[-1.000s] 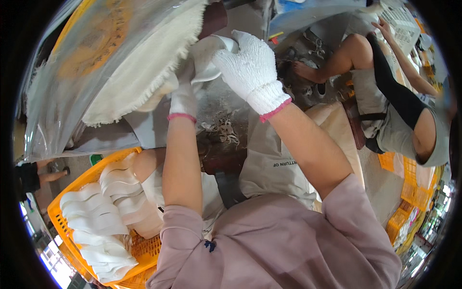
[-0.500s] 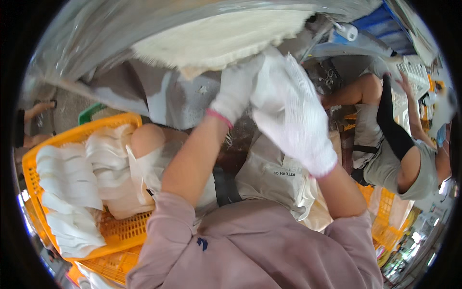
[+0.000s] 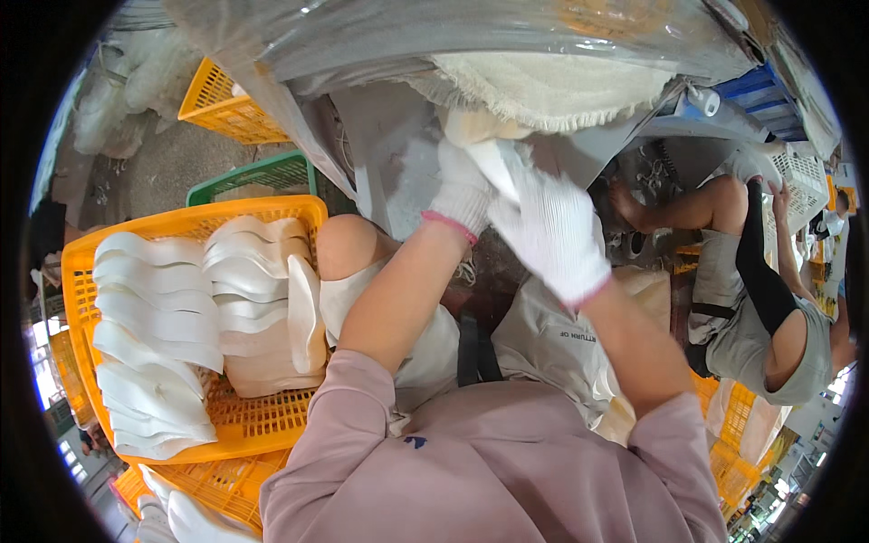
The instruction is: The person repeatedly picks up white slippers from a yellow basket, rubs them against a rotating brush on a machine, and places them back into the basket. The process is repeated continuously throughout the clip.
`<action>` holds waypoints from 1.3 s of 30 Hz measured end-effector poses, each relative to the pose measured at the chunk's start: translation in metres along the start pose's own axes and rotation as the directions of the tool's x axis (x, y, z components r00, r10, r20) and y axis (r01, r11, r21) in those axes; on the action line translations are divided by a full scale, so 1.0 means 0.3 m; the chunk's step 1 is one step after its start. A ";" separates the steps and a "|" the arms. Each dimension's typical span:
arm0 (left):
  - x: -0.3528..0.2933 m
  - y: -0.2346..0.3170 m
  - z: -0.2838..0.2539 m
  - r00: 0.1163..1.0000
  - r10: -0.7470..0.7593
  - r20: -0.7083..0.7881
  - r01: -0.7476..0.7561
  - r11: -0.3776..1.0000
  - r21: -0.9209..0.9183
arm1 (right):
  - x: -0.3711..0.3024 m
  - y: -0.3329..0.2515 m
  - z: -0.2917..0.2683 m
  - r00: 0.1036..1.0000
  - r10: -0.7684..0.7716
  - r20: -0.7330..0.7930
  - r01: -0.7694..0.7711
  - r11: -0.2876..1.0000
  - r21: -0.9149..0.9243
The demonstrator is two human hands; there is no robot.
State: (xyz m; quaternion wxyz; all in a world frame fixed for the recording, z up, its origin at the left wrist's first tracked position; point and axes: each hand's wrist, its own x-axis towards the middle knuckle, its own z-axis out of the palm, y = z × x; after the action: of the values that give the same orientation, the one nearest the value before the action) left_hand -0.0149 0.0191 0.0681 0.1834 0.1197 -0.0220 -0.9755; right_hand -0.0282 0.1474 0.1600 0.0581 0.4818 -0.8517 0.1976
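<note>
Both hands wear white knitted gloves with pink cuffs. They meet in front of a cream cloth wheel with a frayed edge [image 3: 566,90]. My left hand [image 3: 463,192] is closed on a white curved, sole-shaped piece [image 3: 493,168], whose narrow end shows between the gloves. Against the piece's other side lies my right hand [image 3: 554,231], its fingers bent round it and partly hidden. The far end of the piece is close to the wheel's lower edge; whether they touch, I cannot tell.
An orange basket [image 3: 272,445] at my left holds rows of similar white pieces [image 3: 158,317]. Behind it are a green basket [image 3: 253,176] and another orange basket [image 3: 235,104]. Grey plastic sheeting [image 3: 380,45] hangs over the wheel. A seated co-worker [image 3: 769,335] is at the right.
The view has swung left, bringing more baskets in. My hands are lower and nearer me in the picture, and the right fingers, stretched and blurred before, are now bent toward the piece.
</note>
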 end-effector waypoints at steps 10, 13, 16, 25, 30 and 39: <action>-0.002 0.012 -0.043 0.971 0.154 -0.185 -0.029 0.839 0.544 | 0.050 -0.011 0.020 0.997 0.040 0.066 -0.043 0.998 0.049; 0.045 0.011 -0.069 0.986 -0.037 -0.162 0.113 0.860 0.497 | 0.051 -0.007 0.028 0.995 0.090 0.038 -0.091 0.996 0.019; 0.049 -0.013 -0.070 0.990 -0.142 -0.027 0.144 0.982 0.123 | 0.088 0.047 0.071 0.998 -0.056 -0.006 0.055 0.996 -0.074; -0.102 0.044 -0.092 0.907 0.374 0.196 -0.175 -0.089 0.981 | -0.025 0.019 0.124 0.977 -0.032 -0.213 0.071 0.981 0.181; -0.104 0.090 -0.133 0.926 0.261 0.274 -0.068 -0.597 0.799 | 0.020 0.000 0.163 0.970 0.111 -0.217 -0.034 0.943 0.331; -0.034 0.094 -0.213 0.917 0.254 0.306 -0.117 -0.563 0.818 | 0.075 0.025 0.178 0.973 0.115 -0.202 -0.059 0.963 0.264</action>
State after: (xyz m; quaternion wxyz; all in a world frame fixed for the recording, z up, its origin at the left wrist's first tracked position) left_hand 0.0198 -0.0035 0.0110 0.1775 0.2483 -0.8669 -0.3942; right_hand -0.0415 0.1118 0.1157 0.0783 0.4230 -0.8281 0.3595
